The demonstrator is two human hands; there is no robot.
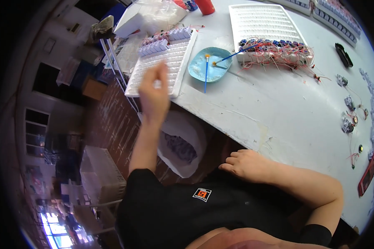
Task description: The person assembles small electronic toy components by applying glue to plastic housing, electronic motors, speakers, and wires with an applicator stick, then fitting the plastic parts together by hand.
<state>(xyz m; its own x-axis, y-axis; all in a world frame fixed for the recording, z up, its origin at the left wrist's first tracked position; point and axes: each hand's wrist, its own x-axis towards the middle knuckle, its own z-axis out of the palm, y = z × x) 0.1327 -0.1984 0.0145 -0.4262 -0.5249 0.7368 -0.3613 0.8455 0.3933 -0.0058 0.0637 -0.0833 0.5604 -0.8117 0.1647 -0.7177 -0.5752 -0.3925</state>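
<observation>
My left hand [154, 89] is raised over the near part of a white ridged tray [175, 89]; its fingers are bent in and smeared by motion, so what they hold, if anything, does not show. Pale lilac block-shaped parts [153, 48] with thin red wires fill the tray's far end. Beside it stands a light blue bowl [194, 68] with whitish contents and two blue-handled brushes [206, 76]. My right hand [246, 165] rests at the table's front edge, fingers curled in, with nothing seen in them.
A second white tray [264, 23] carries dark wired parts [278, 52] along its near side. Small wired pieces [348, 103], a black case [343, 55] and a red phone-like object [368, 173] lie at right. Below the table edge hangs a white bag [197, 133] with lilac pieces.
</observation>
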